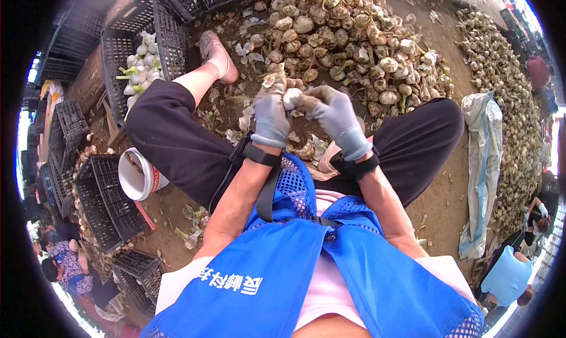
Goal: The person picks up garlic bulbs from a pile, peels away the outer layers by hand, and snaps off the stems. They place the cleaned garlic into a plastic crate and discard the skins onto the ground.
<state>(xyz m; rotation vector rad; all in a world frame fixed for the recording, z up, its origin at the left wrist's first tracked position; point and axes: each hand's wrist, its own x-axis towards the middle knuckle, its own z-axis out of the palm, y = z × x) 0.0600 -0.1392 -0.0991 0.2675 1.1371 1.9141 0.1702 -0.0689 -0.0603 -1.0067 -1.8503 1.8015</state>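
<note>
A whitish garlic bulb (pixel 290 98) is between my two hands, above the ground in front of my lap. My left hand (pixel 272 113), in a grey glove with soiled fingertips, is closed around it from the left. From the right, my gloved right hand (pixel 337 113) has its curled fingers pressed against the same bulb. The fingers partly hide the bulb. Just beyond the hands lies a big pile of unpeeled garlic bulbs (pixel 348 37) with dry skins and stems. Loose garlic skins (pixel 244 121) are scattered on the ground below.
A black plastic crate (pixel 131 31) at the upper left holds peeled white garlic (pixel 141 67). Beside my knee stands a white bucket (pixel 134 188), with more black crates (pixel 106 202) behind it. A woven sack (pixel 480 173) lies on the right. Other people (pixel 508 276) sit at both sides.
</note>
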